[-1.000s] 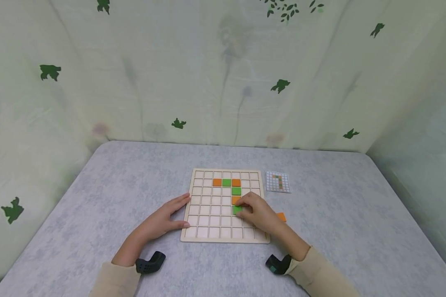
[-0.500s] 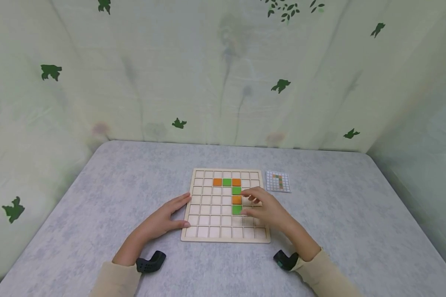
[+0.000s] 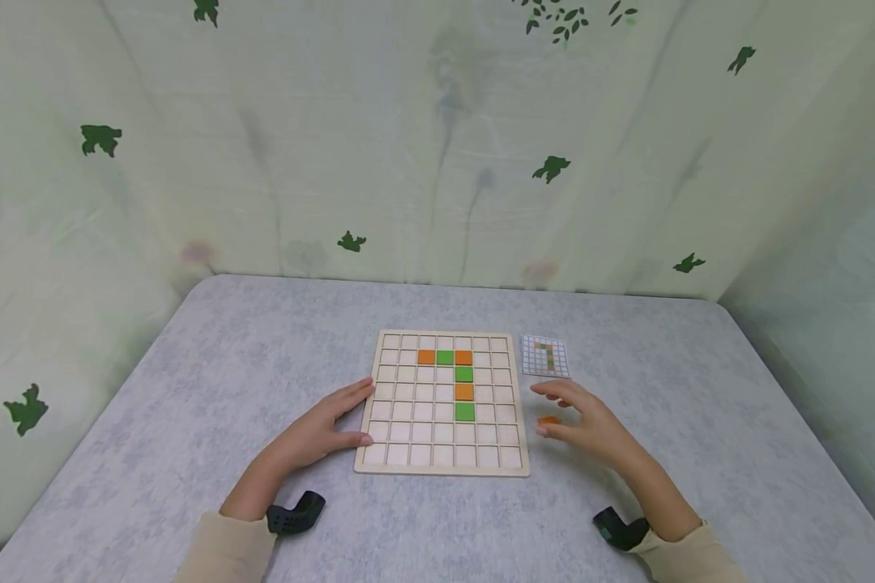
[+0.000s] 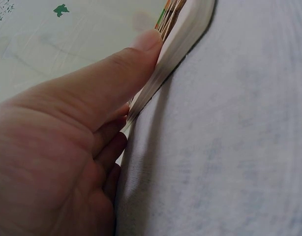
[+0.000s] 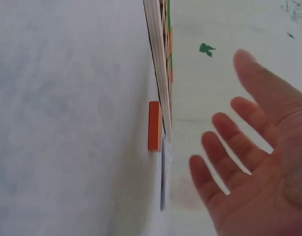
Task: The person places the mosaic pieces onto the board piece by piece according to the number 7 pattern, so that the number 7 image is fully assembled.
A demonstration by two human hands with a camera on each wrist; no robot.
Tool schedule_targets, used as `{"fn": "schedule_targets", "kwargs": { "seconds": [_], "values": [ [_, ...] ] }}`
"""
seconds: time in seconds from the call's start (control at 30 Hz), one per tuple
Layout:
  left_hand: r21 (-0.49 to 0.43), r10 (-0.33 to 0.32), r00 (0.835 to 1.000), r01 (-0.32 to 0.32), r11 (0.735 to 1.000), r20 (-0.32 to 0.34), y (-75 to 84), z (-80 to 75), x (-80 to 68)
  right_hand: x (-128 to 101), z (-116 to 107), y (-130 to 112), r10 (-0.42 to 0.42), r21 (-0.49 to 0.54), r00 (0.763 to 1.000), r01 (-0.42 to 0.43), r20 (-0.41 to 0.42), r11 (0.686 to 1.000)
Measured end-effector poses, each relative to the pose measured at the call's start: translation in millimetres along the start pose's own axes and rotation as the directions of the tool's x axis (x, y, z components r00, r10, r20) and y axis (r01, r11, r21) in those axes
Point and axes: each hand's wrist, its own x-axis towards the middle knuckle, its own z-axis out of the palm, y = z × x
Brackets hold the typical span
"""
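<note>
A square wooden grid board (image 3: 423, 468) lies on the table. Orange and green square tiles sit in its cells, three in a row near the top and several down a column, ending in a green tile (image 3: 464, 412). My left hand (image 3: 324, 433) rests at the board's left edge, thumb and fingertips touching the rim; the thumb also shows on the edge in the left wrist view. To the right of the board my right hand (image 3: 591, 421) hovers with fingers spread, holding nothing. Just by its thumb lies a loose orange tile (image 5: 154, 126), partly hidden in the head view.
A small printed card (image 3: 546, 356) with a coloured grid pattern lies beside the board's upper right corner. The grey table (image 3: 277, 324) reaches back to a pale curtain (image 3: 379, 146) with green bird shapes.
My right hand has let go of the green tile in the column and moved right, off the board, to above the loose orange tile. The left hand has stayed still.
</note>
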Motion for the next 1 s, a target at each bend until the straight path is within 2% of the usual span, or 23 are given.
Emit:
{"fn": "schedule_targets", "kwargs": {
  "seconds": [0.3, 0.63, 0.8, 1.0],
  "values": [
    [-0.004, -0.011, 1.0, 0.011, 1.0, 0.002, 1.2, -0.3, 0.1, -13, -1, 22, 0.077, -0.062, 0.994, -0.072, 0.077, 0.995],
    [-0.002, -0.006, 1.0, 0.006, 1.0, -0.001, 3.5, -1.0, 0.8, -14, -2, 18, 0.106, -0.135, 0.99, -0.093, 0.096, 0.987],
    [0.002, -0.007, 1.0, 0.007, 1.0, 0.003, 3.4, -0.9, 1.1, -7, -3, 8, 0.045, -0.1, 0.996, -0.038, 0.07, 0.994],
    [-0.001, -0.008, 1.0, 0.008, 1.0, 0.003, 3.9, -1.1, 1.1, 8, -1, -16, -0.044, -0.065, 0.997, 0.048, 0.062, 0.997]
  ]
}}
